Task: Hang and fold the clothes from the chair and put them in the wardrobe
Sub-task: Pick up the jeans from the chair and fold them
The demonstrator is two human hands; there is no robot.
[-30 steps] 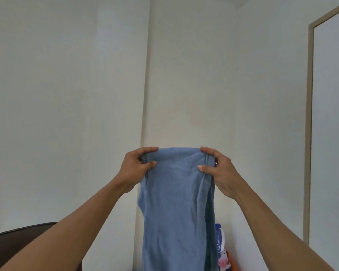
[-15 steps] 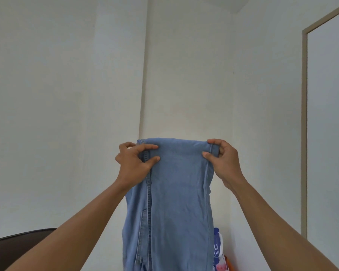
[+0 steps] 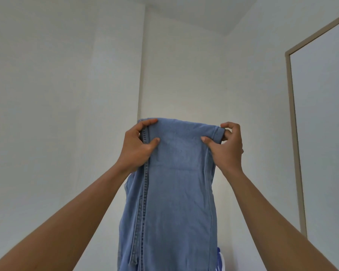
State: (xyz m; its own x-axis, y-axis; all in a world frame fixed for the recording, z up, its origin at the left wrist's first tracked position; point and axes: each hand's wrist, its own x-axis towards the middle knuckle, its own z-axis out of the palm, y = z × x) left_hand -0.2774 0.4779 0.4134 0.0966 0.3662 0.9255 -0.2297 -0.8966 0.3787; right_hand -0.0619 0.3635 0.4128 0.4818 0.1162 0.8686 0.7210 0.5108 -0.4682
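**A:** The left hand (image 3: 135, 147) pinches the top left corner of the jeans (image 3: 176, 202), thumb pressed on the near face and fingers curled over the top edge. The right hand (image 3: 226, 147) grips the top right corner the same way, thumb in front, fingers hooked behind the hem.

**B:** What surrounds them?

**A:** Mostly pale walls (image 3: 47, 94), which meet in a corner line just behind the jeans. Above is a strip of ceiling (image 3: 194, 12). On the right stands a tall pale panel (image 3: 325, 133) with a beige frame, well apart from the right forearm. There is open air on both sides of the raised arms and above the hands.

**B:** And the jeans themselves?

**A:** They are light blue denim, doubled over at the top. The upper edge is a smooth fold stretched between the two hands, a little lower on the right. The cloth hangs straight down between the forearms and runs out of the bottom of the view. A faint crease crosses it just below the hands. A double-stitched seam (image 3: 145, 182) runs down the left side from under the left thumb, and a fainter one runs down the right side.

**B:** Any writing?

**A:** A white thing (image 3: 220, 259) with blue marks shows just beside the lower right edge of the jeans. Too little of it shows to read.
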